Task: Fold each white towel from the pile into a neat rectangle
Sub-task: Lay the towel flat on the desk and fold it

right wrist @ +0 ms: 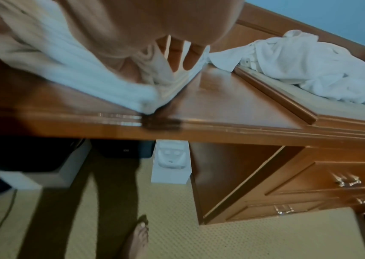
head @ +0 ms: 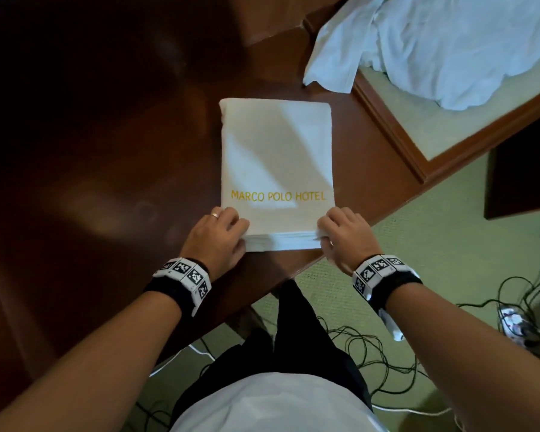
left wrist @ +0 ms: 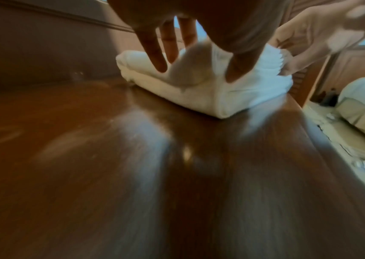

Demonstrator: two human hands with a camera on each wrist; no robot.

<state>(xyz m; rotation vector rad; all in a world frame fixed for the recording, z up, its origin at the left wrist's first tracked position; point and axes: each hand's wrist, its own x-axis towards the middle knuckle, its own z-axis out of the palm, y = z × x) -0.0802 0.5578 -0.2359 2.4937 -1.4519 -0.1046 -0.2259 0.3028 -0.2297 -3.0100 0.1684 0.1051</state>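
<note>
The folded towel point(head: 276, 157) lies flat on the dark wooden desk point(head: 106, 151), stretching away from both hands, its gold lettering just beyond the knuckles. The left hand point(head: 219, 235) grips the near left corner of the stacked layers, fingers on top and thumb at the near edge; the right hand point(head: 343, 236) grips the near right corner the same way. The wrist views are blurred, so how deep the thumbs reach under the layers is hard to judge.

The step in hand looks like squaring or lifting the finished rectangle. To do it well, both hands should pinch every layer together and move as one, keeping the near edge level between them so the stack does not fan open. The edge sits close to the desk's lip below the wrists, so any slide should go away from the body. The unfolded pile point(head: 449, 45) waits well beyond the right hand, on the lower ledge.
</note>
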